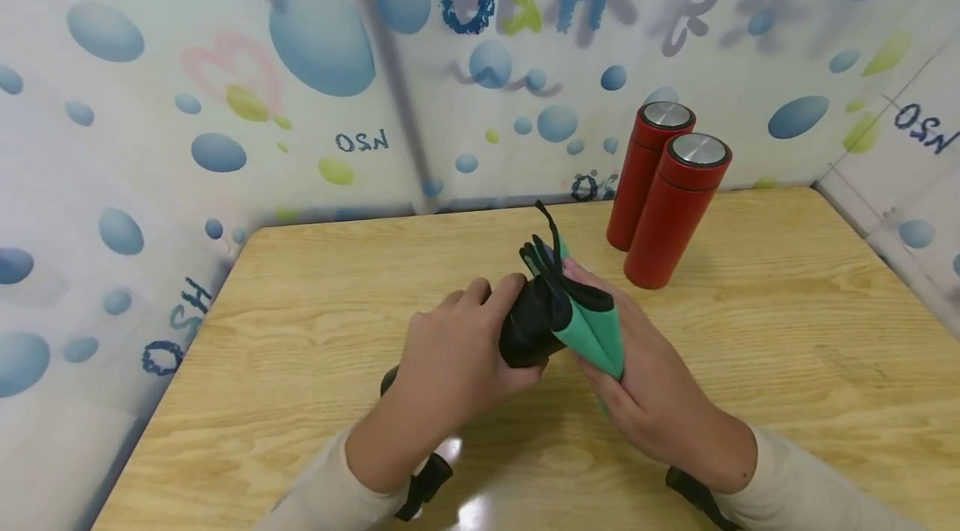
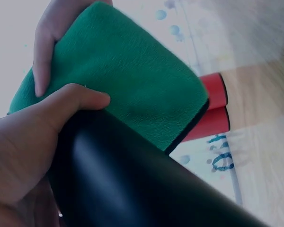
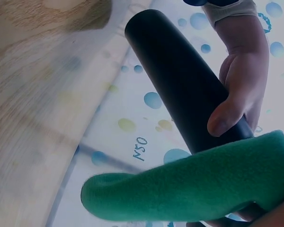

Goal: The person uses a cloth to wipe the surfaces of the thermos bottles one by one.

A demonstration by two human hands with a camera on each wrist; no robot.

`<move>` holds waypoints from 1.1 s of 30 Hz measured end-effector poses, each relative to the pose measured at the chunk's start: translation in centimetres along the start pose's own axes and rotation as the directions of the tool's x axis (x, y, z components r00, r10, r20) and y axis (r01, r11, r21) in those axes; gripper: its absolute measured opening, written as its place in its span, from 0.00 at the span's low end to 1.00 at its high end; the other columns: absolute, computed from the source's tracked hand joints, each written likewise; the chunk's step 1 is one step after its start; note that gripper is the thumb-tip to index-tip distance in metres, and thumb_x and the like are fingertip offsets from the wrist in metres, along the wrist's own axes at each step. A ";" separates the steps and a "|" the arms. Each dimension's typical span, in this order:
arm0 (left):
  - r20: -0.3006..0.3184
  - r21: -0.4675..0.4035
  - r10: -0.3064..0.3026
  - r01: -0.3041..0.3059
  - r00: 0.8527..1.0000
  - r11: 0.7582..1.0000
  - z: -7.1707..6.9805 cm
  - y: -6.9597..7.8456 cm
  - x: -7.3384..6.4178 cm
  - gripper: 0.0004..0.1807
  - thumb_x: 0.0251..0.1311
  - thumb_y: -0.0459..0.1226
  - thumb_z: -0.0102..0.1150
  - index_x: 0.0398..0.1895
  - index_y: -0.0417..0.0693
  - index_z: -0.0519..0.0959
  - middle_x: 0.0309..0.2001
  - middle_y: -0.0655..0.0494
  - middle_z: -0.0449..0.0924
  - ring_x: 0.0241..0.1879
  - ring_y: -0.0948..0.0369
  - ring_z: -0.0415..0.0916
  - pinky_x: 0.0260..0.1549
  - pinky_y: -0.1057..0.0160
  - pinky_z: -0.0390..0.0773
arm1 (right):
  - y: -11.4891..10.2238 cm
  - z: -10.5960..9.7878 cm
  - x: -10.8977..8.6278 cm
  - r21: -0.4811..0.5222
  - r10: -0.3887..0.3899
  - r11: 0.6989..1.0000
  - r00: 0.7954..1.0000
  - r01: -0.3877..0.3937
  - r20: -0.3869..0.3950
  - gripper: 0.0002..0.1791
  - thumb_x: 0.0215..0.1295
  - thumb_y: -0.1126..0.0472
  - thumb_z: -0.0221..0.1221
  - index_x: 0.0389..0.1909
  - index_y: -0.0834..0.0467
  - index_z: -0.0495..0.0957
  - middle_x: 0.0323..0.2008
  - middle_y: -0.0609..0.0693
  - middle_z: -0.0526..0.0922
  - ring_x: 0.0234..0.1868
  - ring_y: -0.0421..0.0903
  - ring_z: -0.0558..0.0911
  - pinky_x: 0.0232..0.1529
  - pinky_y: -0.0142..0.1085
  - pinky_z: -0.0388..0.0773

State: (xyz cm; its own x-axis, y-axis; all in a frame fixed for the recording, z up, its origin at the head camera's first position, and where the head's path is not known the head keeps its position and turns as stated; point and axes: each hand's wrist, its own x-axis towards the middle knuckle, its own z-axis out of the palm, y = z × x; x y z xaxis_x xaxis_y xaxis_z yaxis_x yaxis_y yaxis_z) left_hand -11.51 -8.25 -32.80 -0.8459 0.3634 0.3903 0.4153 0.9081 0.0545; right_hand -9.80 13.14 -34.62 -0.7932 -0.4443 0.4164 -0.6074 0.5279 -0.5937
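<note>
My left hand (image 1: 453, 352) grips a black cylindrical bottle (image 3: 175, 71) near one end, its thumb lying along the side. The bottle is held tilted above the table. My right hand (image 1: 660, 385) holds a folded green cloth (image 2: 132, 71) with a dark edge against that same end of the bottle. In the head view the cloth (image 1: 600, 335) bunches up, its dark border and a thin black loop standing out at the top. The cloth covers the bottle's near end in the right wrist view.
Two red bottles (image 1: 678, 214) with silver-topped lids stand upright close together at the back right of the wooden table (image 1: 322, 298). Behind them rises a printed wall covering (image 1: 510, 156) with blue dots. Dark straps (image 1: 427, 481) show around the wrists.
</note>
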 end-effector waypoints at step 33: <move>-0.422 -0.864 -0.094 -0.369 0.902 0.341 -2.3 -1.5 -0.1 0.45 0.43 0.39 0.80 0.57 0.27 0.60 0.49 0.46 0.81 0.50 0.55 0.81 0.57 0.58 0.78 | 3.1 1.1 1.5 0.552 0.419 0.701 0.887 -0.451 0.193 0.24 0.82 0.48 0.40 0.59 0.64 0.68 0.50 0.57 0.79 0.47 0.40 0.83 0.49 0.31 0.82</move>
State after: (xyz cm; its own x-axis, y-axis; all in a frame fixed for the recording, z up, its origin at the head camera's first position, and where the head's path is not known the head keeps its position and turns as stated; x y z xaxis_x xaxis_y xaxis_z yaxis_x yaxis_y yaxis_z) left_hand -11.23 -10.13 -30.78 -0.6604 0.1545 0.7349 0.7433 -0.0046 0.6689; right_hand -12.86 13.32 -36.64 -0.9498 -0.3127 -0.0123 -0.0436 0.1710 -0.9843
